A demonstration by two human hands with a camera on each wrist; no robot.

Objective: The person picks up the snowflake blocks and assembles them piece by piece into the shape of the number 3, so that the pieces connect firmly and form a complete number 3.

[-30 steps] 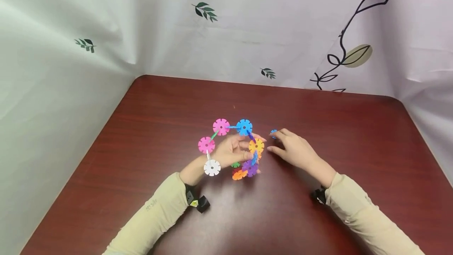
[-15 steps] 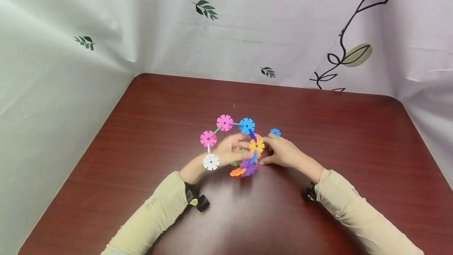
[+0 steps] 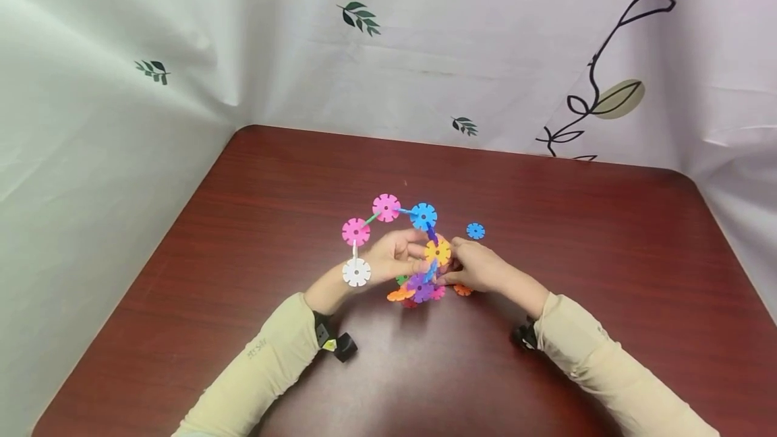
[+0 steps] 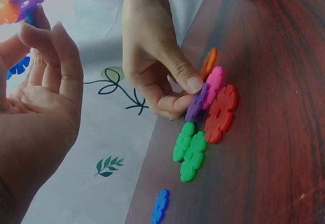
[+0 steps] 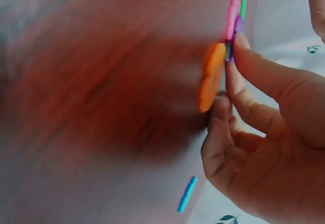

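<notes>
My left hand (image 3: 391,258) holds up a curved chain of notched plastic snowflake discs, pinching it near a yellow disc (image 3: 438,252). The chain runs over a blue disc (image 3: 423,216) and two pink ones to a white disc (image 3: 356,272) at its free end. Purple (image 3: 419,288) and orange discs hang at the lower end. Down at the tabletop, my right hand (image 3: 483,268) pinches a loose purple disc (image 4: 197,103) between thumb and fingers. Beside it lie a pink disc (image 4: 214,86), an orange disc (image 5: 212,77) and a red disc (image 4: 222,114).
Two green discs (image 4: 193,157) lie near the red one on the dark wooden table (image 3: 291,181). A separate blue disc (image 3: 475,230) lies beyond my right hand. White cloth with printed leaves (image 3: 425,52) hangs behind the table and along its sides.
My right hand has moved left and nearer from beside the blue disc to the loose discs, uncovering the blue one. The held chain has shifted slightly; my left hand keeps its hold.
</notes>
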